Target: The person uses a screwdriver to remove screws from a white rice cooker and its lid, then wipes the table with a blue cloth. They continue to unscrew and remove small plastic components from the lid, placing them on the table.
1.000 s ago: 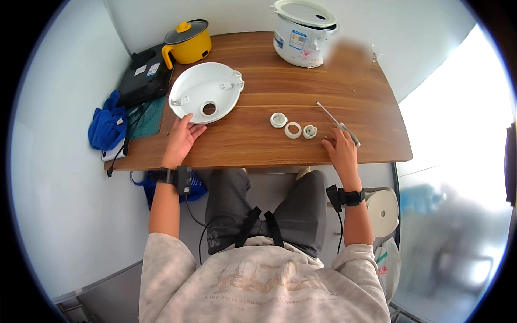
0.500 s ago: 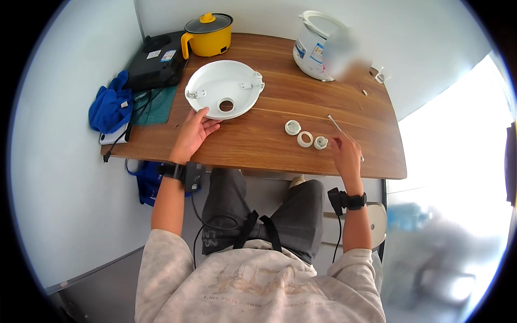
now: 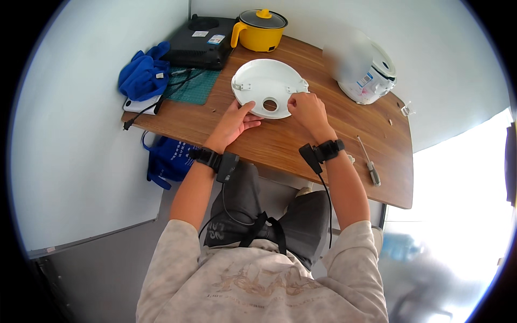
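Note:
My left hand [image 3: 234, 126] grips the near-left rim of a round white plastic cover [image 3: 269, 79], thumb on top and fingers beneath. The cover lies with its hollow side up, a round hole near its front edge and small metal brackets at both sides. My right hand [image 3: 311, 114] is closed at the cover's right rim, next to the hole. Its fingers curl inward, so whatever they hold is hidden. A bit of a small white part [image 3: 351, 159] peeks out beside my right wrist. Further right lies a screwdriver [image 3: 368, 160] with a grey handle.
At the back stand a yellow pot [image 3: 262, 35] with a glass lid and a white rice cooker [image 3: 371, 81], partly blurred. On the left are a black appliance [image 3: 202, 46], a blue cloth [image 3: 142, 75], a green mat [image 3: 196, 89] and a black cable [image 3: 145, 110].
My right hand has moved left from the small white rings to the cover's right rim. The left hand stays on the cover. The whole view has shifted and turned.

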A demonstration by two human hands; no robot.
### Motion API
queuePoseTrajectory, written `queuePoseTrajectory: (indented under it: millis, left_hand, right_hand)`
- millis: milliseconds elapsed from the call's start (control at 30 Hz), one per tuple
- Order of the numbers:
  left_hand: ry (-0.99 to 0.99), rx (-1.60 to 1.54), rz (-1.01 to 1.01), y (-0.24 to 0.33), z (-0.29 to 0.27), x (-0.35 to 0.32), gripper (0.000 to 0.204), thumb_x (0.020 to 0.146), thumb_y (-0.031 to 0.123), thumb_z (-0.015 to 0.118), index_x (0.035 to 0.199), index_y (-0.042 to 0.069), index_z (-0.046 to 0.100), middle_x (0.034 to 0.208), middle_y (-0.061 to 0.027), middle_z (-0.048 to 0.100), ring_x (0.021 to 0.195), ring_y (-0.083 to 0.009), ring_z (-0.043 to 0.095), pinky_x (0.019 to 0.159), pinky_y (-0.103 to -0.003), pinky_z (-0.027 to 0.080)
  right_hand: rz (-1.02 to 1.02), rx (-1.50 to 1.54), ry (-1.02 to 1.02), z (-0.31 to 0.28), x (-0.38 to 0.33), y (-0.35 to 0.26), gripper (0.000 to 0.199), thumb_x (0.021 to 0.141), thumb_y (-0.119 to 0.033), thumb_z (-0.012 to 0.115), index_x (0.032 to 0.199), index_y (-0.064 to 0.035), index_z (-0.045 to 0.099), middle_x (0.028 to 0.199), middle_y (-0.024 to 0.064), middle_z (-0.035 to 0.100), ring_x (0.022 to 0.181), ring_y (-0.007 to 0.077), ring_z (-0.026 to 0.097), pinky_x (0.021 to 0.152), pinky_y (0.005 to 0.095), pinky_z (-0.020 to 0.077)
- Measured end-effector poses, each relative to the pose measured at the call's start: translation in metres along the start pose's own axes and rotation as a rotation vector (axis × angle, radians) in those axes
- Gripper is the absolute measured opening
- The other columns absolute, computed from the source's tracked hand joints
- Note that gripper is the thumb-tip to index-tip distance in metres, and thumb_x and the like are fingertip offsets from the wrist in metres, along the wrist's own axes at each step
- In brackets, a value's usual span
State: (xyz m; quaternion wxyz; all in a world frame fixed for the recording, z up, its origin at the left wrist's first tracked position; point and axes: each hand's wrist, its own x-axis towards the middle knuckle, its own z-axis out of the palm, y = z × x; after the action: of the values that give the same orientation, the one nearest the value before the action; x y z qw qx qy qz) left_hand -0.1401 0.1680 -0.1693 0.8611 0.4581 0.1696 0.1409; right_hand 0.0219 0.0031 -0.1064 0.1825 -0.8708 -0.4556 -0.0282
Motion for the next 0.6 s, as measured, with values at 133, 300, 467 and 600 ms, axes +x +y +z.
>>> queuePoseTrajectory:
  millis: [133,300,467,600]
  left_hand:
    - [0.006,0.027,0.011,-0.003,-0.001,0.0,0.046,0.102,0.029,0.064,0.136,0.004,0.045,0.122,-0.0116,0.065,0.103,-0.0217,0.068,0.088,-0.035,0.058]
    - [0.001,0.006,-0.02,0.002,-0.004,-0.009,0.053,0.101,0.031,0.064,0.138,0.0,0.043,0.117,-0.0118,0.064,0.097,-0.0214,0.069,0.086,-0.034,0.059]
    - [0.307,0.692,0.086,0.029,-0.025,-0.042,0.034,0.096,0.024,0.067,0.12,0.002,0.058,0.099,-0.0116,0.067,0.091,-0.02,0.068,0.078,-0.035,0.056]
    - [0.479,1.27,0.584,0.031,-0.083,-0.038,0.023,0.088,0.016,0.072,0.106,0.003,0.065,0.089,-0.0141,0.067,0.085,-0.0262,0.067,0.073,-0.039,0.053]
  right_hand:
    - [0.014,-0.026,-0.072,0.001,0.003,0.002,0.018,0.086,-0.019,0.064,0.095,-0.0106,0.078,0.091,0.0158,0.074,0.085,0.0359,0.071,0.076,0.046,0.0571]
    - [-0.034,0.055,0.074,-0.007,-0.011,0.001,0.022,0.087,-0.02,0.065,0.102,-0.0085,0.077,0.101,0.0163,0.072,0.094,0.0346,0.069,0.08,0.045,0.0557]
    - [-0.043,0.188,0.222,-0.028,-0.039,-0.002,0.02,0.09,-0.016,0.063,0.103,-0.0071,0.075,0.103,0.0133,0.07,0.091,0.0352,0.068,0.079,0.0446,0.0551]
    - [-0.03,0.238,0.234,-0.044,-0.056,-0.006,0.018,0.092,-0.016,0.064,0.103,-0.007,0.074,0.102,0.011,0.07,0.088,0.0342,0.069,0.077,0.0437,0.055]
